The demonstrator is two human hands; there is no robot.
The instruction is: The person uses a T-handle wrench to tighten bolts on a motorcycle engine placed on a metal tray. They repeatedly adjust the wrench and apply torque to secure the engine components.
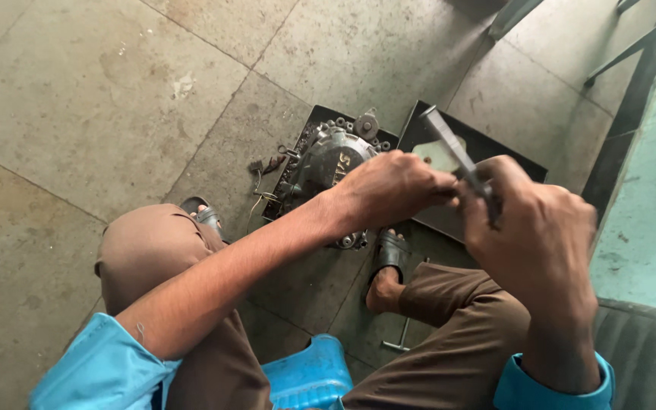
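From the head camera, looking straight down past the knees, the right hand (537, 235) is closed around the lower end of a flat grey metal tool (453, 148), something like a file or blade, whose free end slants up and away toward the top of the frame. The left hand (392, 186) reaches across and pinches with its fingertips right where the tool meets the right fist; its grip is closed there, though whatever small piece it may be pinching is hidden between the fingers. Below the hands, on the stone floor (100, 99), a grey engine cover (328, 163) lies in a dark metal tray (314, 121) along with loose bolts and a small gear (367, 125), so the cover appears already off and its hardware taken out. A second dark tray (510, 156) sits just beside it to the right. A T-handled wrench (400, 338) lies on the floor between the sandalled feet, untouched. The person sits on a blue plastic stool (309, 376). What is left to do cannot be judged from here.
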